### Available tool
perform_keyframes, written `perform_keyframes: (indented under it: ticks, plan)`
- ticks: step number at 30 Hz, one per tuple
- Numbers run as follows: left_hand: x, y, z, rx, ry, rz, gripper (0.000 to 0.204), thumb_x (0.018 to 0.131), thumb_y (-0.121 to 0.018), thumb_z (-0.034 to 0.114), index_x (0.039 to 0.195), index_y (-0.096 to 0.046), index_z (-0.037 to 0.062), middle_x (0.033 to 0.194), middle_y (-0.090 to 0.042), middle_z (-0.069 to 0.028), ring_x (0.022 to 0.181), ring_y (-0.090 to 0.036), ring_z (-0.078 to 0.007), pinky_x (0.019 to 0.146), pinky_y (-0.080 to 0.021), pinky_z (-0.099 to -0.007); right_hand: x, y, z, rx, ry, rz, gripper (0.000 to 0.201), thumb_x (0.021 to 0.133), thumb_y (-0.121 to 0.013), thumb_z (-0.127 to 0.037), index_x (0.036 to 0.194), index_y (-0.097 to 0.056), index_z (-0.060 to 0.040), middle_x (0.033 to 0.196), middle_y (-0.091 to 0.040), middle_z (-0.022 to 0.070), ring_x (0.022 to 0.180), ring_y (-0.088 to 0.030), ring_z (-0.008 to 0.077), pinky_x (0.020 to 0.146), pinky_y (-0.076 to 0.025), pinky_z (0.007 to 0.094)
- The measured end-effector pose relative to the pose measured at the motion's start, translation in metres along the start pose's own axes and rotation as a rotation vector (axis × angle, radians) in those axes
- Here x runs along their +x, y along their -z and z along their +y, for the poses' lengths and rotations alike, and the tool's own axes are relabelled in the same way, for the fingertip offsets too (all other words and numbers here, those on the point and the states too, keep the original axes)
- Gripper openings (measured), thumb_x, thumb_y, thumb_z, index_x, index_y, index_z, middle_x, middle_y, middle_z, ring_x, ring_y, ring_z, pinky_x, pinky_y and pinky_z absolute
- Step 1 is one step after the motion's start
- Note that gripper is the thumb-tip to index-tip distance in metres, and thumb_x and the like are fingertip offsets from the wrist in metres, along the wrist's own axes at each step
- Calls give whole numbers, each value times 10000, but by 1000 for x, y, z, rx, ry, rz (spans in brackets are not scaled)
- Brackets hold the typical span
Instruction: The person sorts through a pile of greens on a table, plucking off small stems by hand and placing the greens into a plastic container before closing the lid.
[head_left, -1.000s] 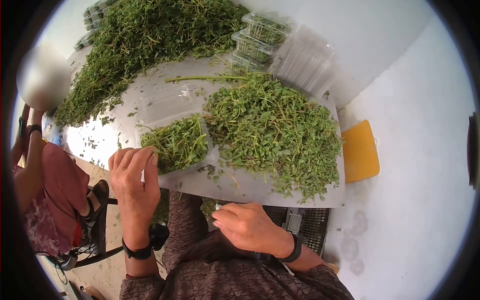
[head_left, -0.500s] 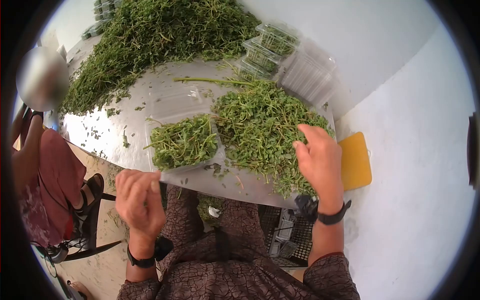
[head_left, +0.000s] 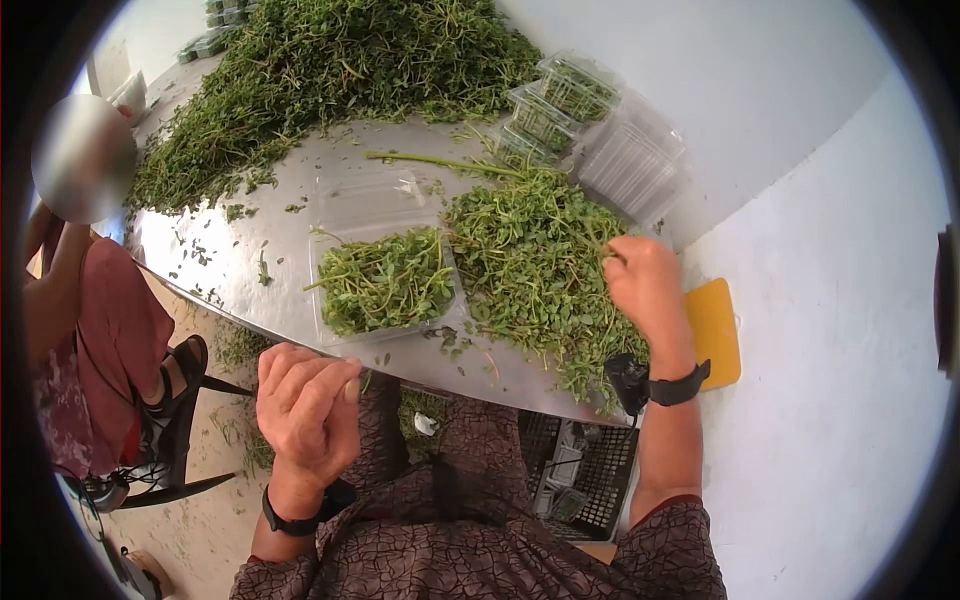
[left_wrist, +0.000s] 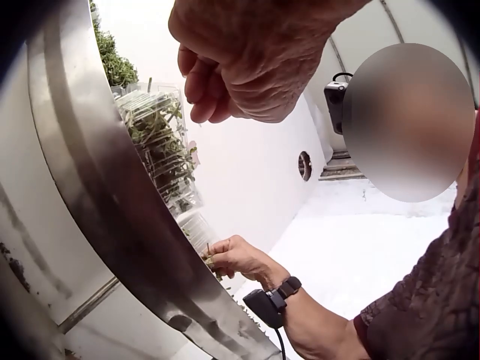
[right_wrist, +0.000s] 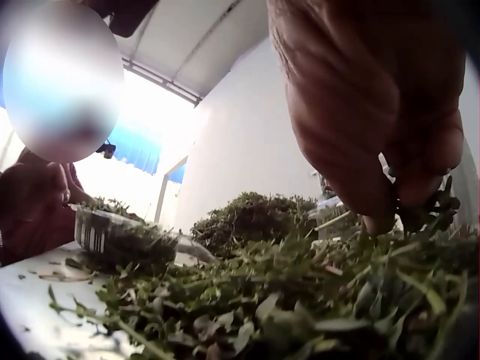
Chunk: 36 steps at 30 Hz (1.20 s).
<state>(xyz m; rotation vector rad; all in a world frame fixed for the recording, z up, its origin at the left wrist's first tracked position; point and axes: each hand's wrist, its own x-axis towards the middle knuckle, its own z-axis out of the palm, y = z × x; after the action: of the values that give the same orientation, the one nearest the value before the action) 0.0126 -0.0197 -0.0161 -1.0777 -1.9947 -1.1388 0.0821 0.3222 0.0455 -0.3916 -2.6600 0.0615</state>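
Note:
Leafy green stems lie in a loose pile point(head_left: 540, 260) on the metal table. Left of it, an open clear plastic box point(head_left: 325, 300) holds more greens point(head_left: 385, 280), its lid point(head_left: 365, 200) folded back. My right hand point(head_left: 648, 290) pinches some greens at the pile's right side; its fingertips point(right_wrist: 379, 221) touch leaves in the right wrist view. Before the box, by the table's front edge, is my left hand point(head_left: 308, 410), fingers curled and thumb against the index finger. In the left wrist view, nothing shows in the left hand point(left_wrist: 255, 60).
A big heap of greens point(head_left: 350, 60) covers the back. Filled boxes point(head_left: 545, 120) and empty clear containers point(head_left: 630, 160) stand back right, near the wall. A yellow board point(head_left: 712, 335) is beyond the right edge, a black crate point(head_left: 600, 480) below. Another person point(head_left: 110, 330) sits at left.
My right hand has moved from my lap up to the pile's right side and now pinches greens. My left hand has left the box's front corner and come down, then right, fingers still curled.

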Motion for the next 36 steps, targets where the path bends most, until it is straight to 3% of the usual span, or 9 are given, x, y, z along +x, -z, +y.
perform_keyframes:
  ticks: [2,4,7,23,25,28,29,33,36]
  plan:
    - [1,0,-1,-2,-25,7,187,744,-636,-60,913,-650,18,777,-636,-89,712,-588,-268,753,-457,-398,2,11,-4,27,-20,48,82,772,-636,-45,755,-588,19,620,-548,202,560,-579,332,544,-438,451]
    - [4,-1,0,-5,-51,14,238,704,-663,-62,924,-652,28,783,-638,-70,699,-586,-260,727,-451,-382,3,25,-11,404,-318,24,96,826,-631,-51,803,-610,39,577,-521,126,491,-521,177,496,-405,361]
    - [8,-2,5,-58,-59,3,228,705,-668,-51,918,-652,29,783,-640,-71,687,-583,-260,718,-451,-382,-4,33,-19,579,-332,5,125,876,-628,-72,863,-627,52,591,-528,44,506,-468,70,484,-375,283]
    - [27,-15,23,-239,-90,-53,208,717,-689,-19,913,-666,47,793,-649,-53,712,-602,-238,722,-459,-374,-15,55,-20,1013,-407,343,167,918,-600,-130,936,-671,21,787,-661,44,520,-533,49,461,-418,195]
    - [30,-18,25,-265,-105,-65,236,708,-695,-28,931,-667,44,795,-654,-54,724,-610,-244,736,-464,-376,-17,57,-19,1164,-440,488,174,920,-600,-138,956,-673,16,805,-666,50,516,-531,50,447,-417,197]
    - [29,-23,26,-301,-87,-93,246,706,-694,-40,938,-666,38,796,-658,-67,729,-611,-254,737,-464,-377,-10,63,-16,1135,-472,445,177,920,-594,-135,962,-674,16,793,-666,55,508,-526,49,432,-410,197]
    - [28,-23,29,-303,-94,-100,246,706,-694,-40,938,-666,38,796,-658,-67,729,-611,-254,737,-464,-377,-6,60,-14,978,-506,207,172,916,-594,-127,960,-673,20,774,-663,55,501,-520,47,420,-401,197]
    - [29,-27,30,-315,-78,-131,209,731,-652,-56,926,-663,20,809,-658,-106,735,-610,-281,735,-479,-401,-14,54,-9,1102,-469,404,161,919,-582,-109,938,-671,24,748,-656,61,499,-528,49,413,-392,200]
    - [28,-28,30,-321,-68,-134,234,723,-663,-62,945,-660,14,831,-667,-111,763,-621,-293,764,-493,-406,-19,52,-12,1200,-431,317,157,923,-581,-105,934,-671,23,748,-655,69,498,-531,52,405,-386,199]
